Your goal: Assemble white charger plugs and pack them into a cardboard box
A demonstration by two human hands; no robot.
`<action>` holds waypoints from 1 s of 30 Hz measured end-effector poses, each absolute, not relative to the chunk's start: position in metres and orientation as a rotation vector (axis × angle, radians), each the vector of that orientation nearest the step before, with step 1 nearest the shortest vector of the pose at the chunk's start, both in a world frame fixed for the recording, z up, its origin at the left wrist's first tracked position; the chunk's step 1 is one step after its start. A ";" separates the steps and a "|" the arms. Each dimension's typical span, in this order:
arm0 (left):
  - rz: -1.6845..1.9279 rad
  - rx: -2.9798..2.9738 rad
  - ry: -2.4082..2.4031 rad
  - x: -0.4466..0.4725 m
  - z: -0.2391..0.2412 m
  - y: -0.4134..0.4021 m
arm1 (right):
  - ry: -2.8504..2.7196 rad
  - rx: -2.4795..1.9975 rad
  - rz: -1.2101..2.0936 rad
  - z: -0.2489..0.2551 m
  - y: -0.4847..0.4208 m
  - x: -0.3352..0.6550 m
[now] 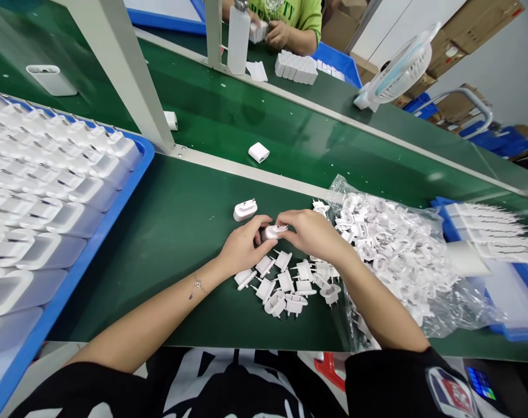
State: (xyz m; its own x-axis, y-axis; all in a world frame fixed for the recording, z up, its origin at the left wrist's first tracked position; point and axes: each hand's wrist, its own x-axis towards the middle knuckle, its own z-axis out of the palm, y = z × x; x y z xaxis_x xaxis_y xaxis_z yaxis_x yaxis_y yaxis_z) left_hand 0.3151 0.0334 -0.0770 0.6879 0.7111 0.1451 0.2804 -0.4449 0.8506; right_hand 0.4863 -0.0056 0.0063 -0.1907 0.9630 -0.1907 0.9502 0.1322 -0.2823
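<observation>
Between my two hands is a white plug adapter (272,232) with metal pins, held over the green table. My left hand (246,244) grips its left side with thumb and fingers. Thumb and fingertips of my right hand (310,232) pinch its pin end; the fingers partly hide it. Just beyond my left hand another white plug adapter (245,210) stands on the table. Loose white plug heads (285,281) with pins lie scattered below my hands. Right of my right hand, a clear plastic bag (386,249) is full of similar plug heads.
A blue tray (148,154) with rows of white adapters stands at left. More blue trays (519,334) sit at right. A metal post (125,69) rises at the divider, with a white adapter (259,152) beyond it. Across stand a co-worker (285,26), a bottle (238,38) and a fan (398,69).
</observation>
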 end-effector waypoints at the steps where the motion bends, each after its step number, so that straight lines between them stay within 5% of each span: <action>1: 0.642 1.990 0.752 0.315 -0.076 0.033 | -2.353 -1.967 0.535 0.006 -0.005 0.486; 10: 0.594 2.024 0.743 0.319 -0.076 0.033 | -2.209 -1.850 0.531 -0.010 -0.021 0.483; 16: 0.598 2.331 0.859 0.298 -0.075 0.026 | -2.000 -1.508 0.984 -0.018 0.007 0.515; 22: 0.985 2.389 1.162 0.286 -0.087 0.038 | -1.616 -2.080 0.381 -0.049 0.110 0.549; 30: 0.809 2.177 1.075 0.290 -0.083 0.079 | -1.882 -2.229 0.284 -0.027 0.120 0.533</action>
State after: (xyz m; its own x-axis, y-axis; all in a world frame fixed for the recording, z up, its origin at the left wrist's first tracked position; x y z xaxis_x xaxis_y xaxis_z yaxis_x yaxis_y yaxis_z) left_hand 0.2900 0.0790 -0.0833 0.4928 0.8297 0.2623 0.4819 -0.5112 0.7117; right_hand 0.5326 0.1195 -0.0271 0.1661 0.9860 -0.0117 0.9455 -0.1626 -0.2822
